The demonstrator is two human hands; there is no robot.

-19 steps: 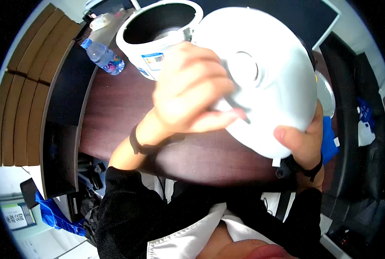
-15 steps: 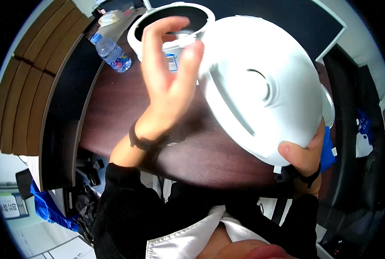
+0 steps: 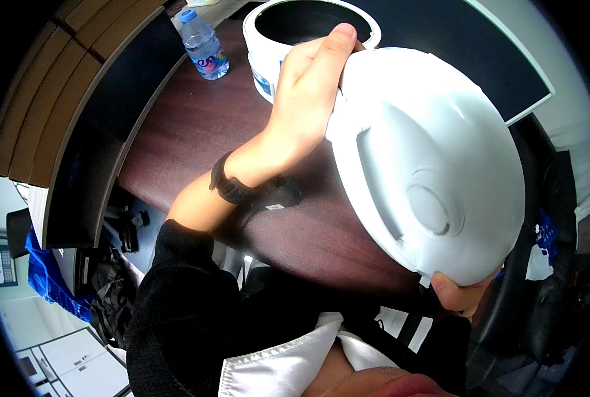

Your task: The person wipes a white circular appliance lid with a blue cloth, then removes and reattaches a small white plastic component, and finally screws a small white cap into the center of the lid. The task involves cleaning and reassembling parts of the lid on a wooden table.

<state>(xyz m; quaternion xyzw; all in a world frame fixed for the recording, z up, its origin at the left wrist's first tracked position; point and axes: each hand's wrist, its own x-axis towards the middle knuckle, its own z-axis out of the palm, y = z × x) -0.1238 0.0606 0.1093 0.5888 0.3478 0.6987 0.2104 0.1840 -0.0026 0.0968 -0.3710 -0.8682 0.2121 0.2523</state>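
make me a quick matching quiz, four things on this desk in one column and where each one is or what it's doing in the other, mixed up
Things:
1. white lid
2. left hand
3. right hand
4. water bottle

Places or states:
A. grips the lid's lower edge
B. stands upright at the far left of the desk
C. held tilted above the desk between both hands
D. grips the lid's upper edge, near the white pot

Pairs: 1-C, 2-D, 3-A, 4-B

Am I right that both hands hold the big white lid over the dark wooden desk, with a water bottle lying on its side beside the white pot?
Not quite. The head view shows the water bottle standing upright, not on its side, beside the white pot. The rest holds: the left hand and right hand hold the big white lid over the dark wooden desk.
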